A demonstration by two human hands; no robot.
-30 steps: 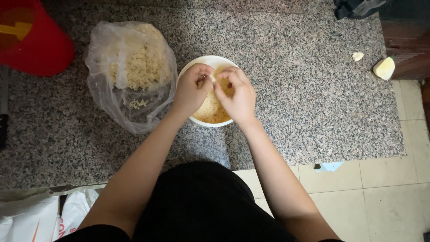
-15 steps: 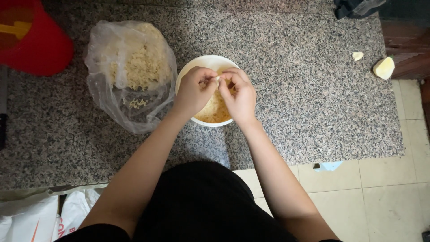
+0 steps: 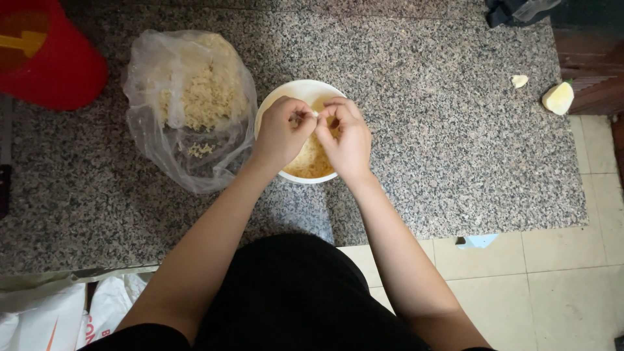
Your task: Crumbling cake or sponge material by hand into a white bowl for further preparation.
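A white bowl (image 3: 300, 88) with pale yellow small pieces in it stands on a speckled granite slab (image 3: 422, 143). Both hands hover over the bowl. My left hand (image 3: 281, 133) and my right hand (image 3: 350, 142) meet fingertip to fingertip, pinching one small whitish piece (image 3: 314, 114) between them. The hands hide much of the bowl's contents. To the left of the bowl lies a clear plastic bag (image 3: 188, 110) filled with more pale yellowish bits.
A red plastic container (image 3: 55, 62) stands at the far left corner. A pale wedge-shaped piece (image 3: 558, 97) and a small white scrap (image 3: 519, 80) lie at the slab's right edge. Dark cloth (image 3: 513, 10) sits top right. White bags (image 3: 58, 315) lie bottom left, on beige floor tiles (image 3: 552, 286).
The fingertips of both hands have shifted slightly while working the small piece over the bowl. The bowl, the bag and everything else stay where they were.
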